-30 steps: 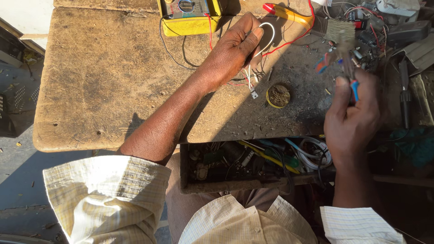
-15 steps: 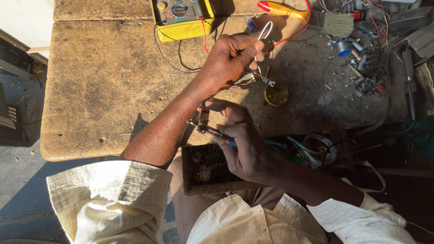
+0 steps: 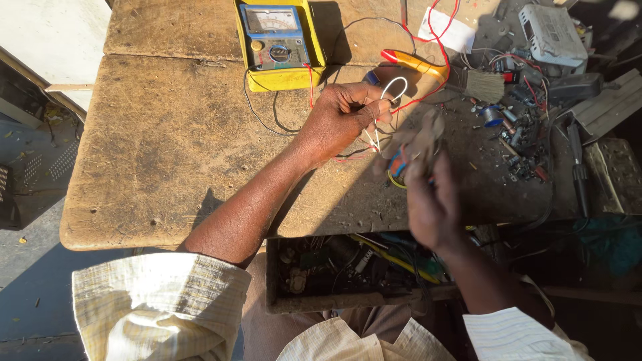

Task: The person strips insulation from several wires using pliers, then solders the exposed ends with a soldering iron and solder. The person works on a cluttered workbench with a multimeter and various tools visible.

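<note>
My left hand rests on the worn wooden table, fingers pinched on a looped white wire. My right hand, blurred by motion, grips a small tool with blue and orange handles, apparently pliers, whose tip sits just right of the white wire. A yellow analog multimeter stands at the table's far edge, above the left hand. Its red and black leads trail across the tabletop around the left hand.
An orange-handled screwdriver and a small brush lie right of the meter. Loose electronic parts and a white box crowd the right side. An open drawer full of tools and wires sits under the table's near edge.
My right hand has swung from the drawer edge back up toward the white wire with the tool. The left hand stays pinched on the wire. The camera view has shifted slightly.
</note>
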Available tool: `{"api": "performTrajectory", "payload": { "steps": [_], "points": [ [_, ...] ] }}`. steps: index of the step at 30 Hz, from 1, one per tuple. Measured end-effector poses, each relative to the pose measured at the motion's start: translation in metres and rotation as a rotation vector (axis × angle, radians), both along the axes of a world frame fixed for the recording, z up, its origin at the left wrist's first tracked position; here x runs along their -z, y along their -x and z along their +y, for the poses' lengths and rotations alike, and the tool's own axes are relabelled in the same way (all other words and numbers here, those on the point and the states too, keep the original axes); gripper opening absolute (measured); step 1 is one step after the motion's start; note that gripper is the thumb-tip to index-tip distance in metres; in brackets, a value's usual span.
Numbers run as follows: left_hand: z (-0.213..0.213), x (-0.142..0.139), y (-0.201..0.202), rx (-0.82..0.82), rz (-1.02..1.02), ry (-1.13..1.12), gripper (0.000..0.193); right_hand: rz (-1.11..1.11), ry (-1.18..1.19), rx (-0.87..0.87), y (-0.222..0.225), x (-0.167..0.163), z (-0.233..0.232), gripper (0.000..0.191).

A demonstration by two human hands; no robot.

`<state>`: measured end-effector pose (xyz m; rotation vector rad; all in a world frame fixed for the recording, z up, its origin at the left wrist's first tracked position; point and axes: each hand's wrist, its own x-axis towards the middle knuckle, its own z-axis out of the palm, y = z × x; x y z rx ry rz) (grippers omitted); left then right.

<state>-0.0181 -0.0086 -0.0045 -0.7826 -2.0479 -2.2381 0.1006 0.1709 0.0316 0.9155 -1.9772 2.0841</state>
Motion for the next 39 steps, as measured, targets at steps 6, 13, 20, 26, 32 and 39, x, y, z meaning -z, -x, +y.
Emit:
{"api": "performTrajectory", "payload": {
  "steps": [6, 13, 20, 26, 32, 39],
  "points": [
    [-0.003, -0.005, -0.001, -0.043, -0.043, 0.07, 0.041, -0.582, 0.338, -0.099, 0.031, -0.003, 0.035, 0.039],
    [-0.005, -0.011, -0.005, 0.103, -0.006, -0.022, 0.028, -0.322, -0.024, 0.244, 0.014, -0.006, 0.027, 0.019],
    [-0.009, -0.022, -0.007, 0.118, -0.026, -0.139, 0.033, 0.161, -0.593, 0.602, 0.022, -0.014, 0.021, 0.026],
    [-0.012, -0.027, -0.008, 0.119, -0.036, -0.214, 0.037, 0.213, -0.568, 0.604, 0.025, -0.004, 0.021, 0.017],
    [-0.014, -0.026, -0.008, 0.248, 0.063, -0.248, 0.036, 0.026, -0.546, 0.676, 0.033, 0.001, 0.029, 0.018],
    [-0.009, -0.018, -0.005, 0.167, 0.004, -0.217, 0.034, 0.07, -0.601, 0.639, 0.035, 0.001, 0.029, 0.018]
  ]
}}
